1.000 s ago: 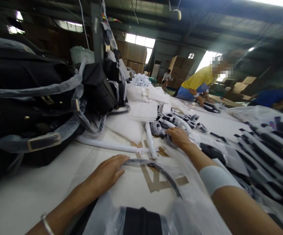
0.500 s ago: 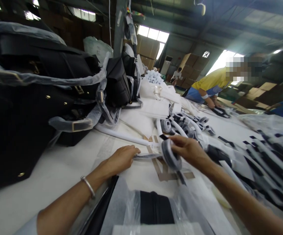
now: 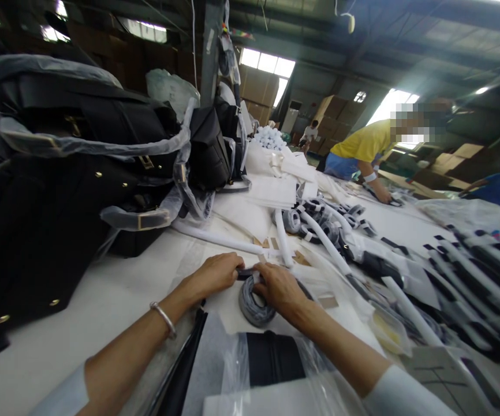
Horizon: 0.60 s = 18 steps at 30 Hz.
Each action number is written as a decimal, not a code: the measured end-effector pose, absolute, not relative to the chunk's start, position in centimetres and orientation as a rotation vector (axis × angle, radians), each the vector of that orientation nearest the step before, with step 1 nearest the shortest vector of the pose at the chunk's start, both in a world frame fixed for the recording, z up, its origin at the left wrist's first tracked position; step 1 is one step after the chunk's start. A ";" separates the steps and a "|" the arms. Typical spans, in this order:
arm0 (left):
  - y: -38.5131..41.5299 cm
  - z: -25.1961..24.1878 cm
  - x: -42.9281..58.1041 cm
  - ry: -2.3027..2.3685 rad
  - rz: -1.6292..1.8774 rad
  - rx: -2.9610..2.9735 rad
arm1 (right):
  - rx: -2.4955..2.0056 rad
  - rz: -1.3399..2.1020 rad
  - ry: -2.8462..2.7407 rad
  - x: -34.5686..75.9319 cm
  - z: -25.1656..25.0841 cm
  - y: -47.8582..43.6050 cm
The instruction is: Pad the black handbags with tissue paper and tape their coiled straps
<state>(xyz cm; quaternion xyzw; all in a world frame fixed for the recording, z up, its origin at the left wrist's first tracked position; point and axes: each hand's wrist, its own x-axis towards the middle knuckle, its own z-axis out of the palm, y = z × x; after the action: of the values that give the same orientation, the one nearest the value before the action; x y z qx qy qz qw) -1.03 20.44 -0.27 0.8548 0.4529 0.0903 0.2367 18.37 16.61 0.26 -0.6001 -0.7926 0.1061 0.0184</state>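
Observation:
A coiled strap (image 3: 255,312) in grey, cloudy wrapping hangs in front of my two hands above the white table. My right hand (image 3: 282,289) is closed at the top of the coil, with its fingers over the inner edge. My left hand (image 3: 219,273) pinches the dark length of strap that runs across to the right hand. Its fingertips are close to the right hand's fingers. Below the coil lies a black leather piece (image 3: 273,358) under clear plastic, with white paper (image 3: 284,398) in front of it.
Black bags (image 3: 59,208) with wrapped handles are piled on the left. More coiled straps (image 3: 319,219) and white tubes (image 3: 325,240) lie ahead. Black-and-white strips (image 3: 462,289) are stacked on the right. A person in a yellow shirt (image 3: 362,141) bends over the table's far side.
My right hand has brought the coil down and left, close to my left hand. The strap stretch between the hands has become shorter. The person in yellow has shifted their hands slightly.

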 end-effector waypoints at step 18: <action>18.8 -2.0 1.3 1.222 0.281 2.497 | -2.047 0.654 -1.970 26.4 4.7 18.5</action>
<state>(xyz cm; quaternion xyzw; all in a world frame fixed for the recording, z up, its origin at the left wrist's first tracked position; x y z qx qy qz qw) 1.33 18.79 -1.95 0.8801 0.4309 0.0991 0.1728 26.44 18.50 4.72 -0.6977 -0.6715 0.2228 0.1129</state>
